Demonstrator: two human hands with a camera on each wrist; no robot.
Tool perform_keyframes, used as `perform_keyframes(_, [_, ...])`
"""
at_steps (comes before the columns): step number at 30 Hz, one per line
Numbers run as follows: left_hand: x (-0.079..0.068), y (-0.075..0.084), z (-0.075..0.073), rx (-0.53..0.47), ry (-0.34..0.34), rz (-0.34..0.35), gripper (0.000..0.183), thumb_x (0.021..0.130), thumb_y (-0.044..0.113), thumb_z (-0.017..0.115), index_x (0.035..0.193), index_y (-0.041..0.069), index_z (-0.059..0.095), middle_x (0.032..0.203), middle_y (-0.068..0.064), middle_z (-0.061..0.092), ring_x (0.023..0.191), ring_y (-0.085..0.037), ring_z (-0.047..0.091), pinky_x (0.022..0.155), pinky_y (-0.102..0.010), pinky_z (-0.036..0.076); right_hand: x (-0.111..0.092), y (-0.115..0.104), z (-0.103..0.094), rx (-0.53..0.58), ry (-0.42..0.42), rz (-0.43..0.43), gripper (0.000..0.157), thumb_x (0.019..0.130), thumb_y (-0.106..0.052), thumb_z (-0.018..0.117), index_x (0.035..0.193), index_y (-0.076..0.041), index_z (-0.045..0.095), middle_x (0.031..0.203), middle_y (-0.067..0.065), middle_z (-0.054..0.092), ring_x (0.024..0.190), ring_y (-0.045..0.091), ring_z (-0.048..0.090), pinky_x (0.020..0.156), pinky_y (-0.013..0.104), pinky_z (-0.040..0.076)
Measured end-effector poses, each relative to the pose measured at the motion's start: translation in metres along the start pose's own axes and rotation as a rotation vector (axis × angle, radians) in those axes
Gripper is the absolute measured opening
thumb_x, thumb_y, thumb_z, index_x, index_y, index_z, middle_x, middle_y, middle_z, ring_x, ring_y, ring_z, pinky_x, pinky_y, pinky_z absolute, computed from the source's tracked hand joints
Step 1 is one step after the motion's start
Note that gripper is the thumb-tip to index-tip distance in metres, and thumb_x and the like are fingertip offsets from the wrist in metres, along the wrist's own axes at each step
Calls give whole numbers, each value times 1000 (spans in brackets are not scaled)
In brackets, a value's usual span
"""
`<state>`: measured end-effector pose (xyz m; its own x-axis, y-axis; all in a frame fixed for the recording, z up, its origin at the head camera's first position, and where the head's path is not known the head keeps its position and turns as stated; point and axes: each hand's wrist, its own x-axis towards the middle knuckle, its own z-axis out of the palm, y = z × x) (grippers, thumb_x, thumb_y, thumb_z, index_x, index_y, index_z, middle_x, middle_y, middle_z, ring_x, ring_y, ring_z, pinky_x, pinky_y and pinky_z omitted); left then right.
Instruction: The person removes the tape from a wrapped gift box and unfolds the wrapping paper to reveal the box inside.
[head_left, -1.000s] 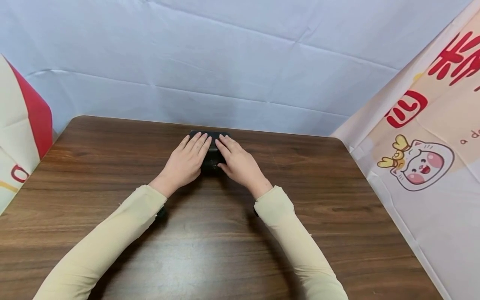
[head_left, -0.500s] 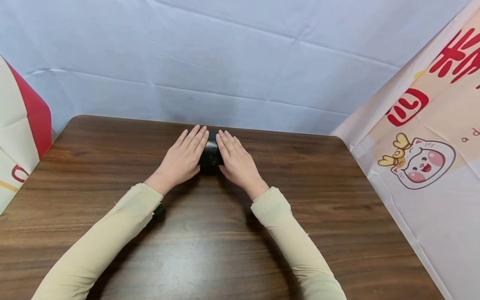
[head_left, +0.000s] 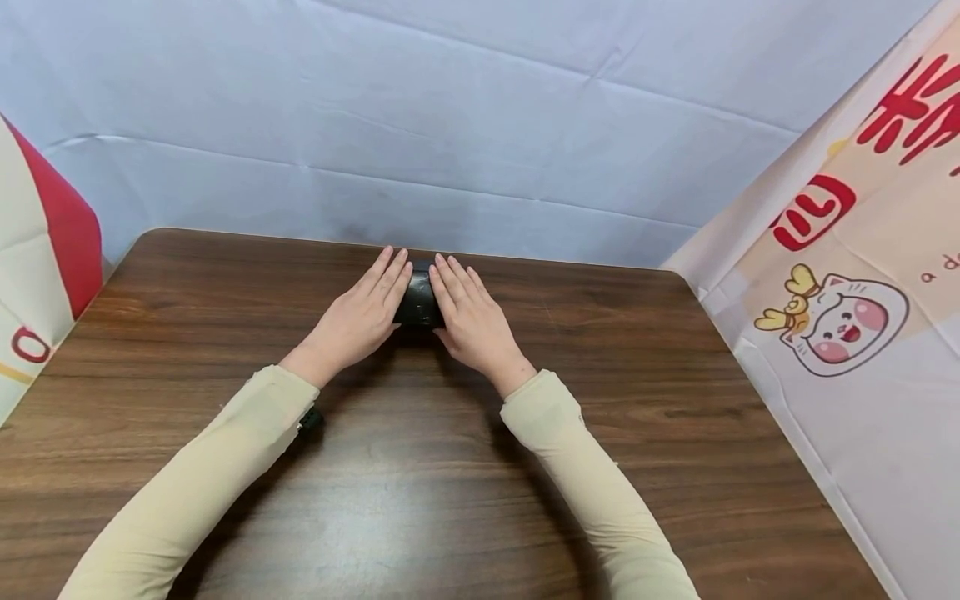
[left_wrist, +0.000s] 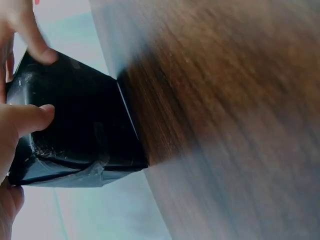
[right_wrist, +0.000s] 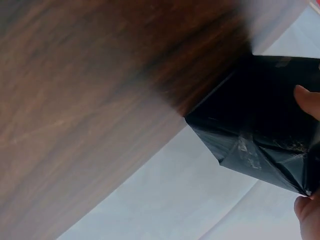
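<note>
A black box wrapped in shiny, creased plastic film (head_left: 417,302) stands near the far edge of the wooden table (head_left: 420,467). My left hand (head_left: 358,315) lies over its left half, fingers stretched forward together. My right hand (head_left: 474,321) mirrors it on the right half, leaving a strip of black between the hands. In the left wrist view both thumbs press the near face of the box (left_wrist: 80,115), while the other fingers reach over its top. The right wrist view shows the folded film on one end of the box (right_wrist: 250,155) and the right thumb (right_wrist: 309,101) on its face.
A pale blue-white cloth (head_left: 450,125) hangs right behind the table's far edge. On the right is a printed banner (head_left: 840,317) with red characters and a cartoon cat. Another banner with a red band (head_left: 63,217) hangs at the left.
Both hands have shifted slightly toward the far edge with the box. The fingers have drawn closer together, and the near face of the box shows more plainly between the hands.
</note>
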<state>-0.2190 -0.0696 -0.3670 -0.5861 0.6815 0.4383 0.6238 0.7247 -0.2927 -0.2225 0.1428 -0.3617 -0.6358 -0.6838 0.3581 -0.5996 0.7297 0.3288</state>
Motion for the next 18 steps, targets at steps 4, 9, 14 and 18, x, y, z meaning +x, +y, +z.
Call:
perform_keyframes(4, [0,-1,0,-14,-5,1,83,83,23,73,141,-15,28,148,-31,24,139,-39,19,113,-39,18,-1,-1,3,-24,41,-7,85,83,-29,74,145,5,29,151,20,27,140,30,24,115,37,11])
perform_keyframes(9, [-2,0,-3,-20,-22,-4,79,87,24,70,142,-13,28,150,-27,22,140,-37,17,112,-41,22,0,-1,0,-38,38,-13,78,87,-29,69,145,5,29,151,21,25,141,30,20,115,37,12])
perform_keyframes(14, [-4,0,-6,-14,-22,4,69,93,23,62,143,-11,29,151,-25,22,141,-35,17,112,-41,21,-1,1,-8,-42,29,-25,71,91,-29,64,145,4,31,152,20,25,142,29,18,115,38,10])
perform_keyframes(18, [-6,0,-6,-10,-18,12,63,96,22,57,143,-11,30,150,-25,24,140,-34,19,112,-41,21,-3,2,-11,-33,64,-55,66,92,-28,63,144,2,36,150,18,30,141,28,21,115,39,13])
